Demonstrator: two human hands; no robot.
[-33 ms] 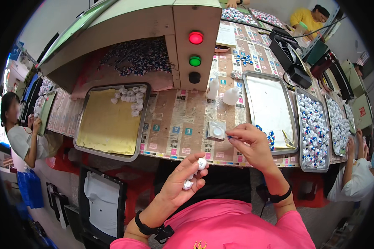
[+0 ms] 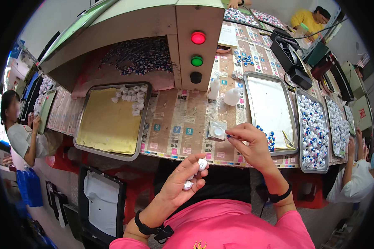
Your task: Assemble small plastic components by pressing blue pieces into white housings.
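My left hand [image 2: 179, 179] is held palm up in front of the table edge, its fingers curled round a few small white ball-shaped pieces [image 2: 188, 184]. One white piece [image 2: 202, 164] with dark marking sits between thumb and fingertips. My right hand [image 2: 252, 145] pinches a tiny blue part [image 2: 228, 136] between thumb and forefinger. Just left of that pinch lies a small square pad [image 2: 212, 136] with a round white dish [image 2: 218, 131] on it. Blue, red and white small parts [image 2: 271, 141] lie in the near left corner of the right-hand tray, beside my right wrist.
A yellow-lined tray [image 2: 108, 120] bears white pieces [image 2: 133, 96] in its far corner. A white-lined tray [image 2: 272, 108] stands right, beside a full tray [image 2: 313, 128]. Two white bottles [image 2: 232, 96] stand behind the pad. A machine housing [image 2: 197, 54] rises at the back. Other people sit around.
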